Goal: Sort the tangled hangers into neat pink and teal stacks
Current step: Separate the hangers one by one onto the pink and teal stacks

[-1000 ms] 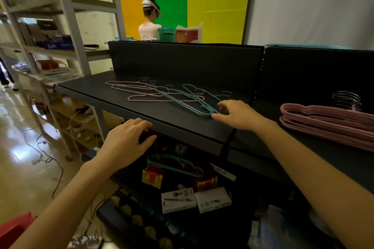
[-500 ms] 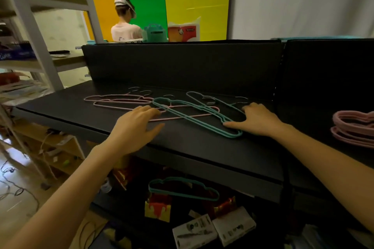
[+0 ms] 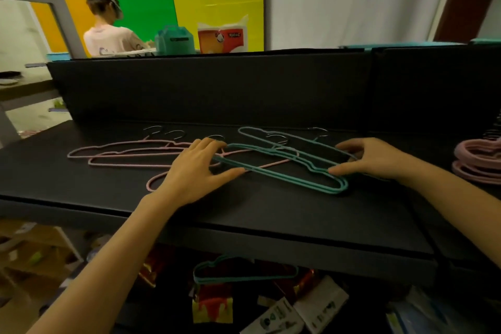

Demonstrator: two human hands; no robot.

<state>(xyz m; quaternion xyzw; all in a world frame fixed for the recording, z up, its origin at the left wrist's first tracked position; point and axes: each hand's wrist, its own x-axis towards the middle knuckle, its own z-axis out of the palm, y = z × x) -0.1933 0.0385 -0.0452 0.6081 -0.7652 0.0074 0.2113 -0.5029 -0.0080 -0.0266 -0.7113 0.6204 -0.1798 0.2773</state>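
Three teal hangers [image 3: 284, 174] lie crossed over loose pink hangers [image 3: 130, 152] on the black shelf [image 3: 81, 190]. My left hand [image 3: 193, 171] rests flat on the left end of the teal hangers, fingers spread and thumb along their front edge. My right hand [image 3: 371, 160] is at their right end, its fingers curled over the rear teal hanger and its thumb pressed on the front pair. A neat pink stack [image 3: 477, 163] sits at the far right of the shelf.
A black back panel [image 3: 217, 89] walls the shelf's rear. Below the shelf hangs another teal hanger [image 3: 244, 275] above small boxes [image 3: 298, 312]. A person [image 3: 108, 38] stands behind the panel. Metal racking [image 3: 62, 8] rises at the left.
The view has closed in on the shelf. My left hand moved from the shelf's front edge onto the teal hangers' left end. My right hand's fingers curled around their right end.
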